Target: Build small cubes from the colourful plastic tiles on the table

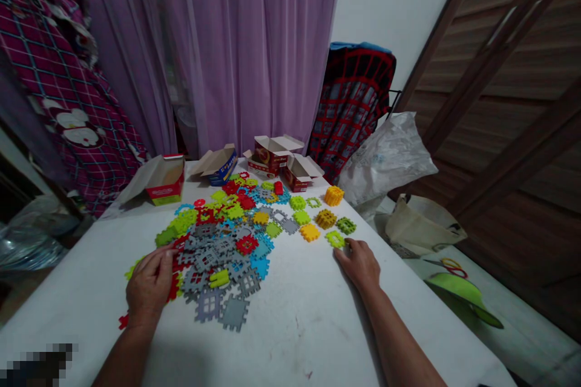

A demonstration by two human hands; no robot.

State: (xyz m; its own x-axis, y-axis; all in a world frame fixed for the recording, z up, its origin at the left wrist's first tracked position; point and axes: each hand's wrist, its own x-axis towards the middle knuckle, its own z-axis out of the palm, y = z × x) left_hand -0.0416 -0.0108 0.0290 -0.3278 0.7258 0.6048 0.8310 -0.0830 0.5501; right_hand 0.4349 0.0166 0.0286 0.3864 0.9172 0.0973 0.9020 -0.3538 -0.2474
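A heap of interlocking plastic building tiles (213, 248) in grey, red, lime, blue and yellow lies spread over the white table. At the heap's left edge is my left hand (149, 284), its fingers curled together and the thumb pressed in; whatever they may hold is hidden. My right hand (361, 265) rests at the right of the table, thumb and forefinger gripping the near edge of a lime frame tile (334, 239). Close by are a dark green stack of tiles (346, 225), a mustard stack (325, 218) and a flat orange-yellow tile (310, 232).
Open cardboard boxes stand along the back: a red-and-green one (166, 184), a blue one (222, 166) and red ones (269, 157). Right of the table are a white plastic bag (385, 157), a cloth bag (422, 227), scissors (454, 267) and a green cap (460, 293).
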